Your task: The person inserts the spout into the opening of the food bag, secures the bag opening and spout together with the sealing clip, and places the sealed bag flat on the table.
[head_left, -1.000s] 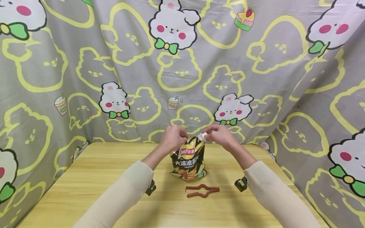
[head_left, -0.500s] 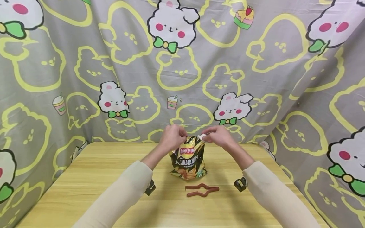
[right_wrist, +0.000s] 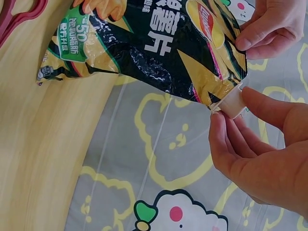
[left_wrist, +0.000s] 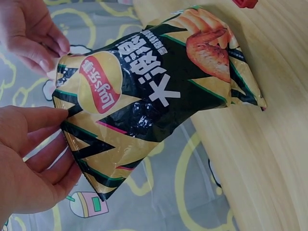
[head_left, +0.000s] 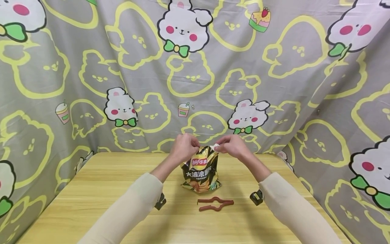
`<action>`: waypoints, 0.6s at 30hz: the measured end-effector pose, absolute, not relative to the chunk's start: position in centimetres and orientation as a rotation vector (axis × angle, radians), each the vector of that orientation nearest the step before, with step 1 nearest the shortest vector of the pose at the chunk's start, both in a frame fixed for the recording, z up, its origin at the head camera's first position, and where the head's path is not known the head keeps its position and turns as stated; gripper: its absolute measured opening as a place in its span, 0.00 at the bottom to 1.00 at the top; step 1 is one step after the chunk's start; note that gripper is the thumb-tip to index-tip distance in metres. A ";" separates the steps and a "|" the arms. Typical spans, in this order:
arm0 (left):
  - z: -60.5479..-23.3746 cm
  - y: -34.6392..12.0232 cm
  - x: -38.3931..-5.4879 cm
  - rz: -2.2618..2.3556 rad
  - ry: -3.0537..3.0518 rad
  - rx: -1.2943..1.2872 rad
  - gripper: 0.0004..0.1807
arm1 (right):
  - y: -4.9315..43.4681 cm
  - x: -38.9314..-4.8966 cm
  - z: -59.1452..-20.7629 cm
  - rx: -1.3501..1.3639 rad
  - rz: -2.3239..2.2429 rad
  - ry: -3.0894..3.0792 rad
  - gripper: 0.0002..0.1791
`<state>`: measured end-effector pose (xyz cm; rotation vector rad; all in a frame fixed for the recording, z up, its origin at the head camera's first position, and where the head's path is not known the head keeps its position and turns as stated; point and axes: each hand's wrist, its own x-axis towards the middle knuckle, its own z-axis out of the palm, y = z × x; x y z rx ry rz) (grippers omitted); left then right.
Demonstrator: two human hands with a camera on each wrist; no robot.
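Observation:
A black-and-gold Lay's chip bag (head_left: 199, 174) stands on the wooden table, its top edge held up between both hands. My left hand (head_left: 184, 147) pinches that edge on the left, thumb on the printed front. At the top right corner, my right hand (head_left: 233, 146) pinches a small white clip-like piece (right_wrist: 232, 102) between thumb and fingers. The piece sits against the bag's edge; its far side is hidden. In front of the bag lies a reddish-brown two-armed tool (head_left: 216, 202) like tongs, touched by neither hand.
The wooden table (head_left: 100, 189) reaches back to a grey curtain (head_left: 195, 78) with cartoon figures, which also hangs at both sides. Black wrist cameras, left (head_left: 160, 201) and right (head_left: 257, 197), hang below the forearms.
My right hand has turned and brought the white piece closer onto the bag's corner; its fingers now cover more of it. The left hand keeps its hold, and the red tool stays put.

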<state>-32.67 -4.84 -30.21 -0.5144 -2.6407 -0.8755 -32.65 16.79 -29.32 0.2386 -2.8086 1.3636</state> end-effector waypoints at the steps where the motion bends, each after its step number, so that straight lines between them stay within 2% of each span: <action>1: -30.2 -4.8 -32.7 -0.877 -2.640 -0.516 0.04 | 16.8 -32.7 -29.3 0.239 1.374 -2.802 0.15; 10: -30.3 -4.9 -32.9 -0.885 -2.641 -0.525 0.04 | 17.2 -32.6 -29.4 0.259 1.397 -2.799 0.17; 18: -30.4 -4.9 -32.9 -0.865 -2.626 -0.536 0.04 | 17.7 -32.6 -29.5 0.292 1.383 -2.833 0.31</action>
